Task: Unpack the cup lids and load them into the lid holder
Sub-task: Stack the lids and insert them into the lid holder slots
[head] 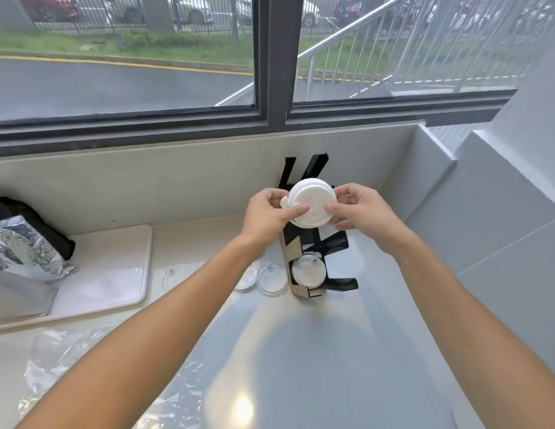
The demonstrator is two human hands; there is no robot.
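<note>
A stack of white cup lids point(312, 202) is held in the air between both hands, just above the black lid holder point(332, 243). My left hand point(268, 216) pinches its left rim, thumb on top. My right hand point(360, 212) grips the right rim. The holder stands on the counter against the back wall, its black uprights rising behind the stack. In its front compartment lies a clear lid point(308, 269). Three clear lids point(271, 278) rest flat on the counter left of the holder.
Crumpled clear plastic wrap point(93, 379) lies on the near left counter. A white tray point(115, 267) and a silver foil bag point(19, 258) sit at the left. The window wall runs behind, and a grey wall closes the right side.
</note>
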